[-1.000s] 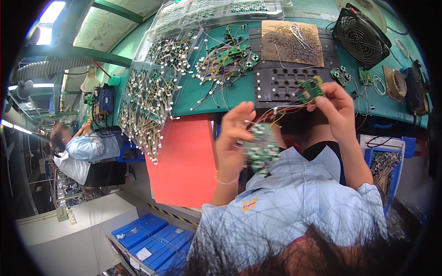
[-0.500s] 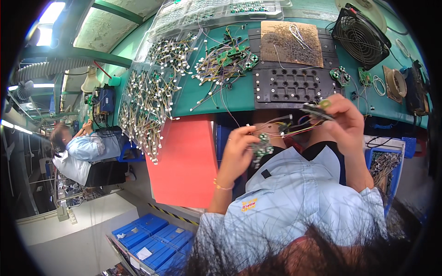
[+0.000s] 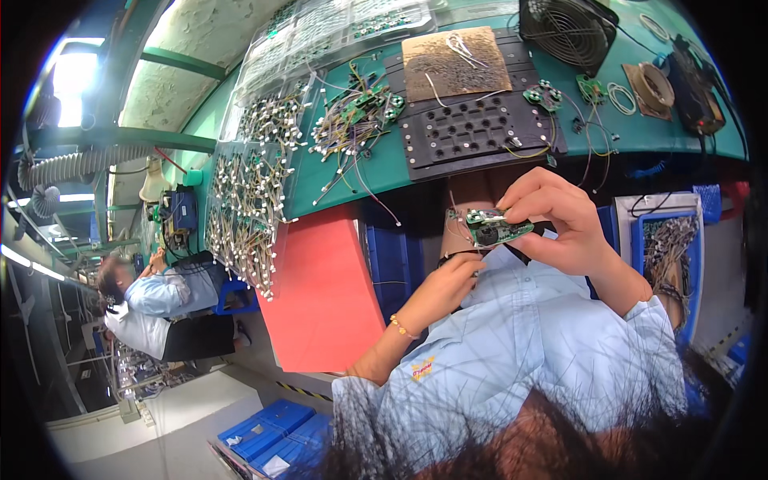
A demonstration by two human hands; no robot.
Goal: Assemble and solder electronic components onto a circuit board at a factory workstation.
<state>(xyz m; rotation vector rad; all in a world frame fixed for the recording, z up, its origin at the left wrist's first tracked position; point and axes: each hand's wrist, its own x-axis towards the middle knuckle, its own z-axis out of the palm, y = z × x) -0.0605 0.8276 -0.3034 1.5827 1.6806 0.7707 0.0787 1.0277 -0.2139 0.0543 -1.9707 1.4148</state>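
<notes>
Above my lap, my right hand (image 3: 552,220) pinches green circuit boards (image 3: 500,230), which lie one against the other between thumb and fingers. Thin wires (image 3: 458,228) come off their left side. Just below and to the left, my left hand (image 3: 444,290) is closed with curled fingers around the wires under the boards; its fingertips are partly hidden. Beyond the hands, at the bench edge, lies a black fixture plate (image 3: 480,152) with rows of round recesses. A stained brown board (image 3: 428,60) rests on its far part, with white wires (image 3: 464,52) on top.
Wired circuit boards (image 3: 356,120) are heaped left of the fixture. Farther left, clear trays hold many connector leads (image 3: 248,188). A red sheet (image 3: 320,296) hangs beside my left arm. At right are a black fan (image 3: 568,36) and a blue bin (image 3: 672,264). A co-worker (image 3: 164,292) sits far left.
The boards, held apart in both hands before, are now together in my right hand. My left hand has moved right and lower, beneath them. The view has shifted slightly.
</notes>
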